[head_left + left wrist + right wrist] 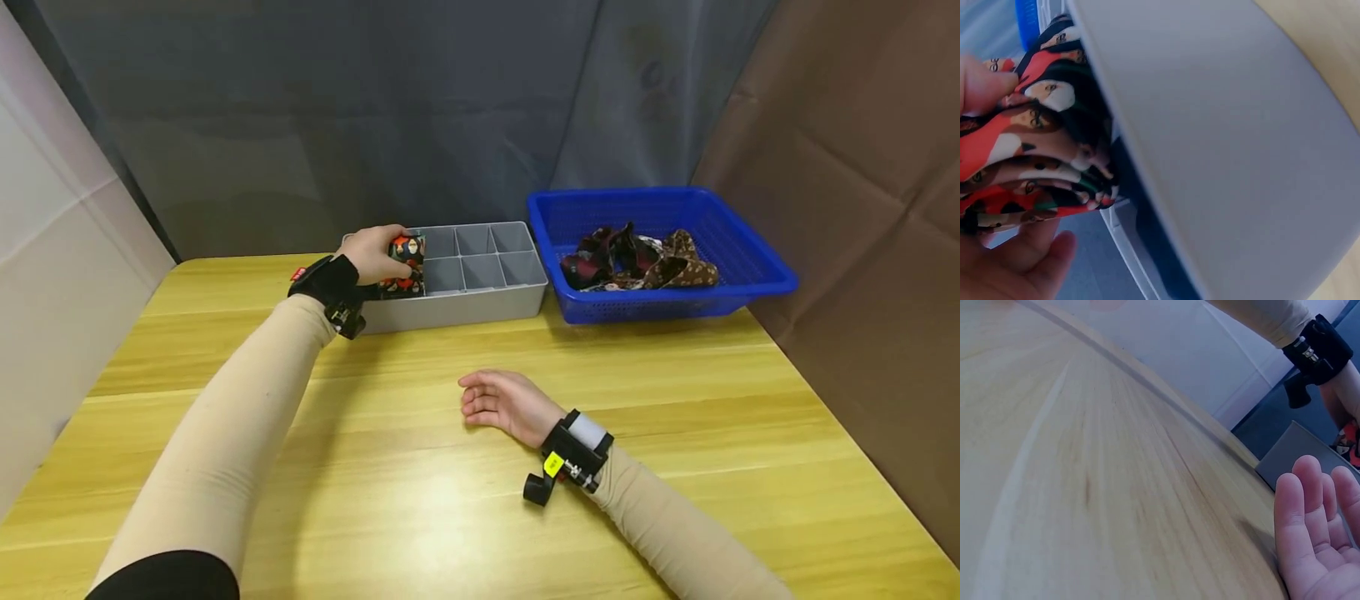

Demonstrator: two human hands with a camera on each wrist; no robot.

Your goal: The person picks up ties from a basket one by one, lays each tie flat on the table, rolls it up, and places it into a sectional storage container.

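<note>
Pressing: left hand [375, 252] with fingers [985, 81] clamped on folded patterned cloth [406, 265], far-left cells of grey divider box [480, 300].
Resting: right hand [504, 403] on desk [420, 500], near centre, fingers loosely apart, holding nothing.
Risk: cloth could spring open and spill over divider walls, bundle bulkier than cell; box might slide, nothing bracing it.
Count: one box, eight cells judged, some hidden; one blue basket [750, 267] far right; several cloths [637, 260] inside, exact number unclear.

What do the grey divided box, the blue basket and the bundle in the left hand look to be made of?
Grey divided box: likely moulded plastic, smooth matte walls. Blue basket: plastic, perforated mesh sides. Patterned bundle gripped by the left hand: soft printed fabric, with folds and creases.
</note>
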